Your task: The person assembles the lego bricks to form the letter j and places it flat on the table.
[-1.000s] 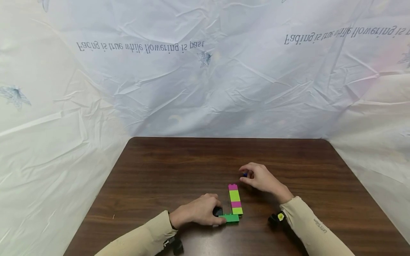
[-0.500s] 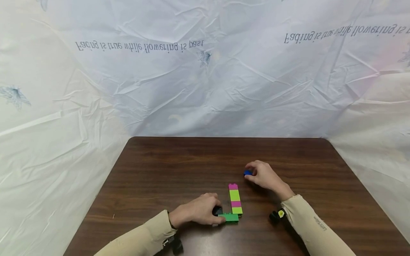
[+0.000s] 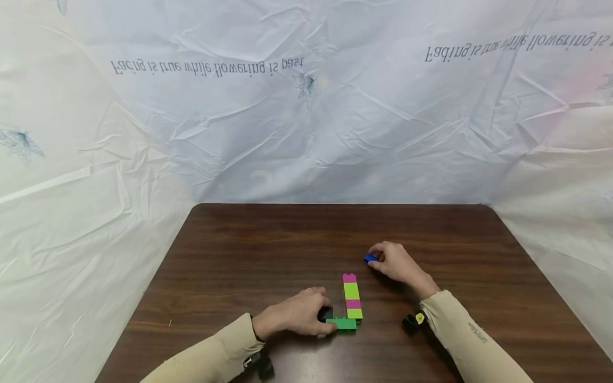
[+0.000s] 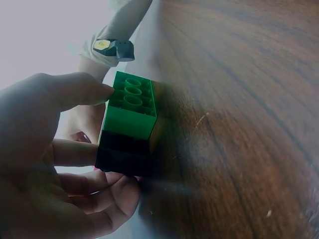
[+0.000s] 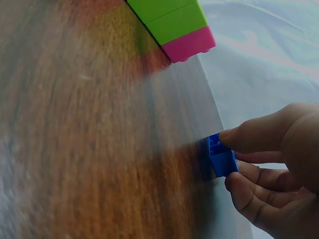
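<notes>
My left hand [image 3: 298, 315] grips a toy building-brick assembly by its near left end. The thumb lies on a green brick [image 3: 345, 324], whose hollow underside with round tubes faces the left wrist camera. Beside the green one sits a black brick [image 4: 124, 155], touched by the other fingers. A row of lime and pink bricks [image 3: 351, 290] runs away from the green brick's right end, with pink studs at its far tip. Beyond that tip, my right hand [image 3: 395, 263] pinches a small blue brick [image 5: 223, 162] between thumb and fingers, its hollow side showing in the right wrist view.
The brown wood-grain table [image 3: 249, 250] has rounded far corners. White printed sheeting [image 3: 287, 133] hangs behind it and at both sides. Each wrist carries a small black camera, such as the right one [image 3: 413, 322].
The right hand has shifted slightly right, and the blue brick, mostly covered by fingers earlier, now shows more and has turned in the fingertips. The left hand and its bricks stay put.
</notes>
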{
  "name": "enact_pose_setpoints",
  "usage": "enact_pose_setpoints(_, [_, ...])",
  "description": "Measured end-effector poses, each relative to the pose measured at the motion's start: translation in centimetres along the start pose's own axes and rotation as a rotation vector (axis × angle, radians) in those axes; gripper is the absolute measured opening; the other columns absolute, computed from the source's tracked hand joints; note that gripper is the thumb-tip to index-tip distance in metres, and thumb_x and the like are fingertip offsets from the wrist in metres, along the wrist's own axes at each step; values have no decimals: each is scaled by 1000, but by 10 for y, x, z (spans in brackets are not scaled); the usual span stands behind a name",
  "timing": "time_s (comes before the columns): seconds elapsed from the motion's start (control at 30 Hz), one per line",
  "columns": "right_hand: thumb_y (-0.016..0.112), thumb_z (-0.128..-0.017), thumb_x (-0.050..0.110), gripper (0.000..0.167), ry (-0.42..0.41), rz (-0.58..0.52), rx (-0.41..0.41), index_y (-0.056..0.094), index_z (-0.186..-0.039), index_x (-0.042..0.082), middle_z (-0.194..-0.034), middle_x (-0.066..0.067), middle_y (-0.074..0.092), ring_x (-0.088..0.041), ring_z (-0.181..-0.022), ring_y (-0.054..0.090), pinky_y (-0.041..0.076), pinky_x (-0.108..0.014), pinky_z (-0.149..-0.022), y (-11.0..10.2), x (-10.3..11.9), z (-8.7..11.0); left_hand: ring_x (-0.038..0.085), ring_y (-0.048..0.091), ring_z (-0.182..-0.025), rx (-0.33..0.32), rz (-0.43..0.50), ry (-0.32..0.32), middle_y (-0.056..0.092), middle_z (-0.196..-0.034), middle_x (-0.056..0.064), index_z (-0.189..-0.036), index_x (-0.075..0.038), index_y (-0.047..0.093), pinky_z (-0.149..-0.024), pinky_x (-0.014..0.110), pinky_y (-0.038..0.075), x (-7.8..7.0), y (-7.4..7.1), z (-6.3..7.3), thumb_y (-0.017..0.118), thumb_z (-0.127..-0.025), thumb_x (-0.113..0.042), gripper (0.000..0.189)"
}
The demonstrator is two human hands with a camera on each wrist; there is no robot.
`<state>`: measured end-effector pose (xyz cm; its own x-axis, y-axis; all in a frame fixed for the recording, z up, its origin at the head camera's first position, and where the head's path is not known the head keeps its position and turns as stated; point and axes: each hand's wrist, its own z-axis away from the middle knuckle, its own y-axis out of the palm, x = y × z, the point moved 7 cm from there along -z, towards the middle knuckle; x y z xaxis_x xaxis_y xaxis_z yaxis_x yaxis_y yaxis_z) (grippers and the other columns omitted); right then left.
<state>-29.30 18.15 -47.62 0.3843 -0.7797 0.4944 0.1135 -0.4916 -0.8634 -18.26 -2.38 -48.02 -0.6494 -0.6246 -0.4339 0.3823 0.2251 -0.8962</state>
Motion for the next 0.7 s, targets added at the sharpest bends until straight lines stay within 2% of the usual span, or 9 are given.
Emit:
enact_pose_setpoints(0.23, [73, -87, 15, 22, -3, -8, 14, 70, -107, 7, -92, -4, 65, -14, -79, 60, 52, -31, -68, 3, -1, -3, 4, 39, -67, 1, -5, -12, 45, -80, -8, -104, -11, 72, -55, 16, 31, 0, 0, 0, 67, -87, -43, 36])
enact_pose_setpoints(0.43, [73, -87, 13, 23, -36, -7, 32, 70, -109, 6, -96, -6, 66, -15, -82, 61, 53, -32, -68, 4, 6, -5, 4, 41, -69, 8, 3, -26, 46, -83, -9, -107, -11, 72, -55, 16, 33, 1, 0, 0, 67, -87, -45, 39])
enact_pose_setpoints(0.7, [72, -88, 12, 22, -38, -20, 65, 71, -109, 7, -97, -5, 65, -13, -81, 60, 52, -30, -69, 10, 15, -10, 4, 42, -70, 21, 10, -37, 47, -84, -10, -110, -11, 72, -57, 17, 33, 2, 1, 0, 66, -88, -46, 42])
